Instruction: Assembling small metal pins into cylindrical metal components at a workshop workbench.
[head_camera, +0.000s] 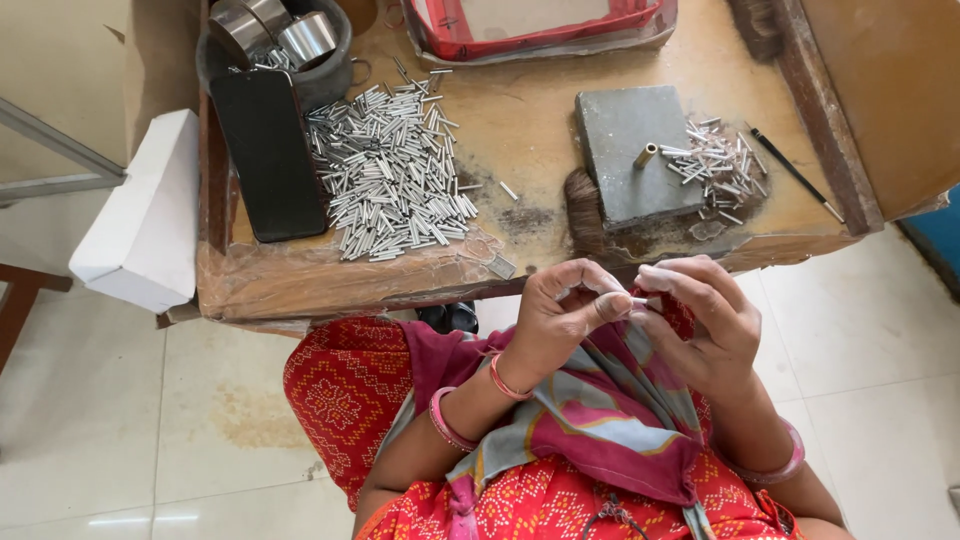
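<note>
Between fingertips (612, 303), thin metal tube (641, 301).

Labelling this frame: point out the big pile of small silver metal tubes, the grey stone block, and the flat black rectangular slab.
pile of small silver metal tubes (390, 175), head view, pile's middle
grey stone block (630, 150), head view, top face
flat black rectangular slab (268, 155), head view, centre

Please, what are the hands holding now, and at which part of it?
A small thin metal tube is pinched between the fingertips of the left hand and the right hand, each near one end. Most of it is hidden.
</note>
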